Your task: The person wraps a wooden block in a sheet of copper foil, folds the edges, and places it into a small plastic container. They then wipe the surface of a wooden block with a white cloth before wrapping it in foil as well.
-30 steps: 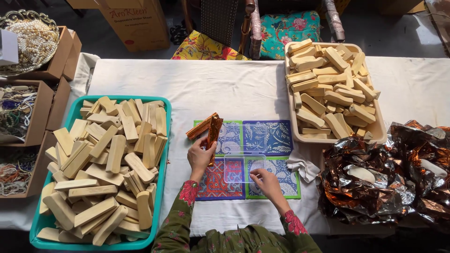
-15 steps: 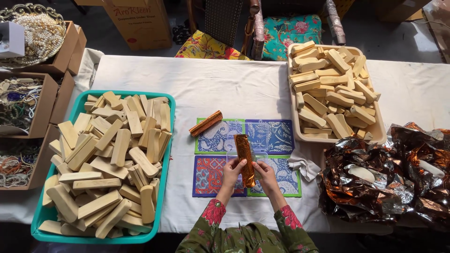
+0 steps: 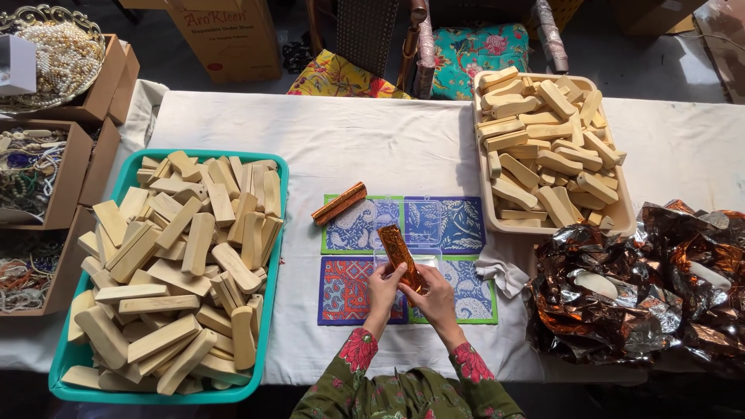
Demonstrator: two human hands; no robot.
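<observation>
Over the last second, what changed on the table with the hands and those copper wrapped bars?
The left hand set one copper-wrapped bar down by the upper-left patterned mat. Both hands, with the right hand, then took hold of a second wrapped bar over the mats. The teal tray, beige tray and foil pile stayed put.

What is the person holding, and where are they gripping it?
Both hands, left hand and right hand, hold a copper-wrapped bar by its near lower end; its far end sticks up free.

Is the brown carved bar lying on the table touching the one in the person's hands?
Apart. The head view shows the lying bar at the green mat's corner, with patterned mat visible between it and the held bar.
</observation>
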